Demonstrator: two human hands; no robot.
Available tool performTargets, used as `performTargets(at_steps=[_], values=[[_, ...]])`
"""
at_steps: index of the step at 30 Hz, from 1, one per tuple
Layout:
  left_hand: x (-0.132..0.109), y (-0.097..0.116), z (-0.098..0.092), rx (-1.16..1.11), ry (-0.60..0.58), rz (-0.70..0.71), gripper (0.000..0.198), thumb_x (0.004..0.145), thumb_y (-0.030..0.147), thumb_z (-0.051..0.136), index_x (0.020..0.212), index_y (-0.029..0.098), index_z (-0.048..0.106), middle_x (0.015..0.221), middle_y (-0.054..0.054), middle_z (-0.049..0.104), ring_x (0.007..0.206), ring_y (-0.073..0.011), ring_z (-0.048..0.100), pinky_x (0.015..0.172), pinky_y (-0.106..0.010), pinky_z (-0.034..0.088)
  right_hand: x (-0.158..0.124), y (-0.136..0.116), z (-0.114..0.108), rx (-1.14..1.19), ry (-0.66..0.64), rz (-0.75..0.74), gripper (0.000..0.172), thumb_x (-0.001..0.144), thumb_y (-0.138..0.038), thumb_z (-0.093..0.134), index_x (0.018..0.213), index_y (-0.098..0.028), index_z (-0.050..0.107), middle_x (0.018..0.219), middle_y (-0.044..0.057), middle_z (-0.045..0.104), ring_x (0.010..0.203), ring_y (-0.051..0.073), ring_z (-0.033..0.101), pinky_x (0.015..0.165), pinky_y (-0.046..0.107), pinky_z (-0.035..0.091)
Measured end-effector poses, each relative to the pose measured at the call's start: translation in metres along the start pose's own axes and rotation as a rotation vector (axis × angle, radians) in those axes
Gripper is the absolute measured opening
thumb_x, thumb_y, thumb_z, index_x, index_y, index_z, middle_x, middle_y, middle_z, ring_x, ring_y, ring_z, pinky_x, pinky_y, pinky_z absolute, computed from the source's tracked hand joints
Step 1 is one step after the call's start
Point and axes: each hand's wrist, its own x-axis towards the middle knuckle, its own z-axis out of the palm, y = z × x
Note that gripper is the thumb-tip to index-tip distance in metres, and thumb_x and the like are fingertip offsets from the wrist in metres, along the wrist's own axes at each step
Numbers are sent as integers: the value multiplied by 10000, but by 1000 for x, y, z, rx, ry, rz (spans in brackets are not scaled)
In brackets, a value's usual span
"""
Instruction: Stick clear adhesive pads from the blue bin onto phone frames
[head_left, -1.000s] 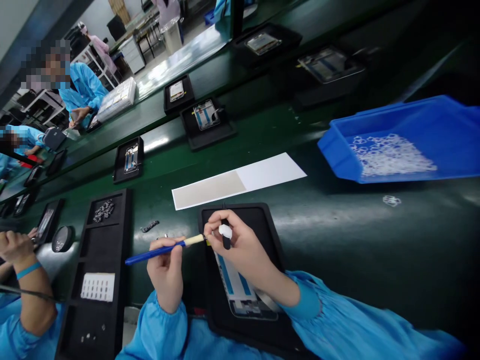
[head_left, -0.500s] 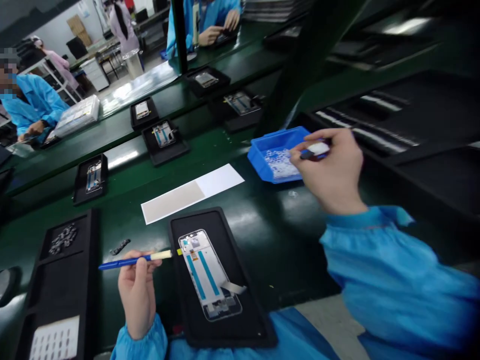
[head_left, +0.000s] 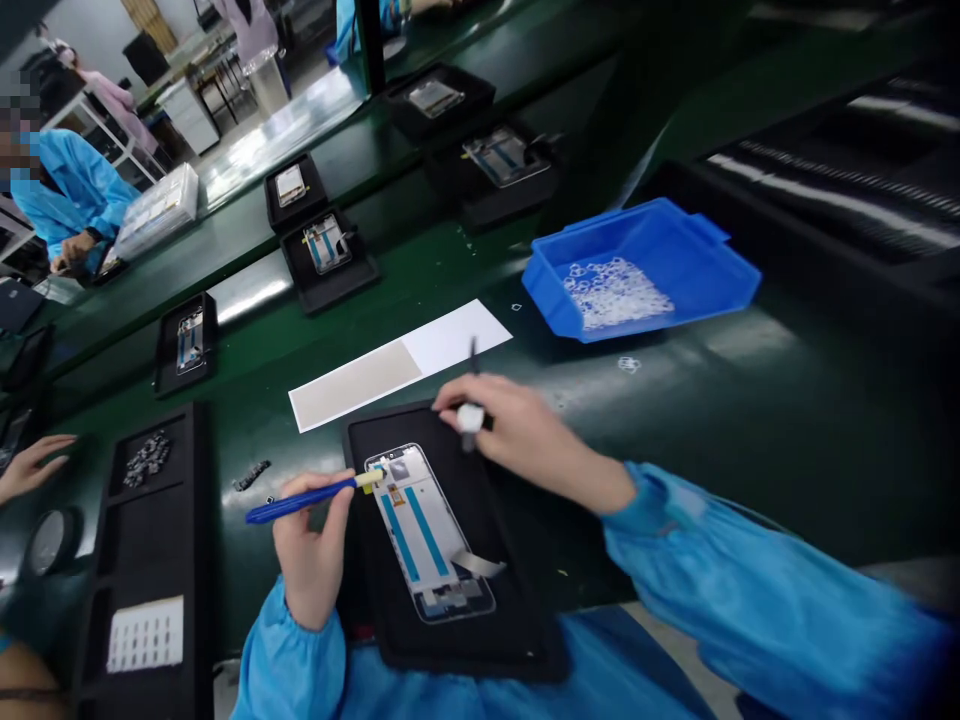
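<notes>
My left hand [head_left: 311, 555] is closed around a blue pen-shaped tool [head_left: 300, 503] with a pale yellow tip. That tip is at the upper left corner of an open phone body [head_left: 429, 535], which has two blue strips and a loose flex strip. The phone body lies in a black tray [head_left: 491, 625] in front of me. Over the tray's upper right edge, my right hand [head_left: 525, 425] pinches a slim dark tool [head_left: 471, 417] with a white middle part. Motion blurs this tool, so its exact kind is unclear.
A blue bin [head_left: 712, 270] holds many tiny clear pieces. A white-and-beige card [head_left: 360, 385] lies beyond the tray. At left stands a compartmented black tray [head_left: 142, 540] with small parts. Another person's hand [head_left: 34, 467] shows at the left edge. Phone trays [head_left: 330, 265] stand farther back.
My right hand has moved left from the blue bin to above the phone tray. The blue tool's tip has shifted right onto the phone body's corner. A co-worker's hand has appeared at left.
</notes>
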Motion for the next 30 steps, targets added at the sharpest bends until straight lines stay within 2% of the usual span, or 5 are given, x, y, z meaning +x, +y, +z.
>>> performTargets(at_steps=[3, 5, 7, 17, 30], values=[[7, 3, 9, 139, -91, 152, 108, 851, 254, 696, 915, 195, 632, 887, -57, 739, 869, -225, 734, 786, -357, 596, -4, -4, 28, 35, -196, -126, 342, 736, 3, 436, 905, -241, 604, 841, 17, 682, 813, 200, 624, 911, 428, 480], [10, 5, 14, 186, -142, 236, 82, 871, 230, 672, 939, 206, 634, 888, -48, 739, 861, -214, 735, 762, -336, 596, -5, -3, 37, 56, -221, -165, 351, 732, 15, 419, 896, -247, 585, 790, -4, 646, 759, 179, 603, 1047, 493, 403], [13, 8, 18, 213, -182, 284, 89, 879, 214, 662, 961, 212, 629, 894, -44, 742, 844, -203, 737, 740, -312, 595, -5, -1, 39, 74, -226, -169, 330, 748, 7, 418, 885, -251, 568, 754, -19, 614, 726, 169, 588, 1098, 515, 359], [28, 20, 28, 357, -343, 346, 107, 890, 210, 647, 996, 220, 647, 921, -36, 740, 836, -186, 729, 732, -260, 569, -5, 1, 35, 138, -208, -168, 327, 779, 6, 398, 899, -258, 548, 789, -26, 624, 727, 161, 581, 1149, 532, 306], [31, 25, 31, 501, -415, 434, 87, 945, 210, 565, 1031, 204, 577, 945, -38, 735, 862, -176, 731, 743, -254, 580, -5, 0, 31, 111, -240, -163, 305, 793, 11, 400, 902, -239, 537, 806, -15, 634, 751, 165, 580, 1155, 541, 304]])
